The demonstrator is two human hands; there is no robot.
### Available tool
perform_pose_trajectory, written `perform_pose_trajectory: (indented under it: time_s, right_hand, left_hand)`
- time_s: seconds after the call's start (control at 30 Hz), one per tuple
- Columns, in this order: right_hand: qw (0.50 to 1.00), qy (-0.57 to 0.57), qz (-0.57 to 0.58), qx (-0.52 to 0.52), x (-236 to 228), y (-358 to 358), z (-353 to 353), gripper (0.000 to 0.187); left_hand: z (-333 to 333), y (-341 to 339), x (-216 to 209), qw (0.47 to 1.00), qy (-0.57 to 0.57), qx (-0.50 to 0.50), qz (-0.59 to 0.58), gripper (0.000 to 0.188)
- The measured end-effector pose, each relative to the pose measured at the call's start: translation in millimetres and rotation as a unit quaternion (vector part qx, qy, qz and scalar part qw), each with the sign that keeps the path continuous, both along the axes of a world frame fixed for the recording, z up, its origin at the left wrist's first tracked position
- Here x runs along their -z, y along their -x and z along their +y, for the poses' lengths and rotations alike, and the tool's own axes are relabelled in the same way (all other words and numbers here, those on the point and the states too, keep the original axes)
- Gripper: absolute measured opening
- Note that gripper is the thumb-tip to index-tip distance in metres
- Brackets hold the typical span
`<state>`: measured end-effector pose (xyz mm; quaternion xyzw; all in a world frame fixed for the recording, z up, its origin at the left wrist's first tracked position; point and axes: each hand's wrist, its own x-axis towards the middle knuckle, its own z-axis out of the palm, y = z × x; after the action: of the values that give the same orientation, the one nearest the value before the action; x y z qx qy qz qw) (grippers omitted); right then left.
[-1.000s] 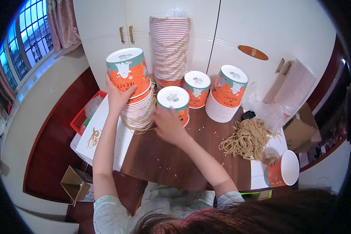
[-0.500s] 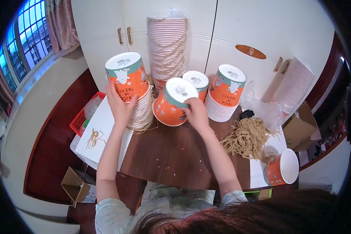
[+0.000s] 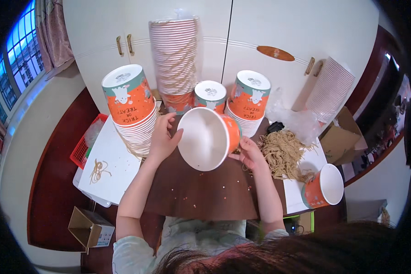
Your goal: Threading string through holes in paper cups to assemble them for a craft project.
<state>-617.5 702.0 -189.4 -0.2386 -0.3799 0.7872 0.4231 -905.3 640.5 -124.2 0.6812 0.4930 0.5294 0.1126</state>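
My right hand (image 3: 251, 154) grips an orange and teal paper bucket (image 3: 204, 139) by its side. The bucket is tipped so its white, hollow inside faces me, above the brown table (image 3: 196, 196). Just left of its rim is my left hand (image 3: 162, 140), fingers spread and holding nothing. Behind that hand, an upside-down stack of printed paper buckets (image 3: 131, 109) has tan cords hanging among its rims. A smaller upturned bucket (image 3: 210, 95) and another upturned stack (image 3: 249, 100) stand beyond the held bucket.
A tall wrapped bucket stack (image 3: 174, 59) stands against the white cabinet. At right are a heap of tan cords (image 3: 283, 153), clear plastic, a lone bucket (image 3: 323, 186) on its side and a cardboard box (image 3: 342, 139). A red basket (image 3: 83, 148) sits at left.
My left hand has come off the left stack and moved right. The bucket under my right hand has been lifted and turned, its opening now toward me. The view has shifted slightly.
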Motion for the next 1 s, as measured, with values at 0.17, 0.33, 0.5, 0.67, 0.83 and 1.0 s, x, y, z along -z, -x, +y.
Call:
perform_pose_trajectory:
  time_s: [0.17,0.33,0.5,0.67,0.83,1.0]
  right_hand:
    - [0.996,0.015,0.075,-0.035,17.6,-5.2,-0.9,0.031]
    - [0.991,0.069,0.104,0.047,21.8,1.4,-6.0,0.042]
    - [0.983,0.091,0.047,0.154,-19.6,9.9,-22.9,0.041]
    - [0.987,0.061,0.055,0.139,-1.4,5.7,-17.3,0.042]
    - [0.99,0.072,0.04,0.115,9.2,2.0,-10.9,0.043]
    - [0.988,0.059,0.117,0.08,26.1,-6.5,-5.5,0.042]
  left_hand:
    - [11.8,-3.5,16.0,0.987,0.094,0.074,-0.103,0.033]
    - [2.3,-32.7,5.3,0.97,0.111,0.097,-0.195,0.023]
    - [3.3,-41.9,-10.7,0.989,0.016,0.09,-0.116,0.025]
    - [13.2,-53.0,-13.4,0.984,0.015,0.096,-0.147,0.025]
    - [4.4,-54.8,-18.4,0.98,0.085,0.081,-0.163,0.014]
    - [8.8,-32.8,-19.5,0.987,0.151,0.053,-0.025,0.013]
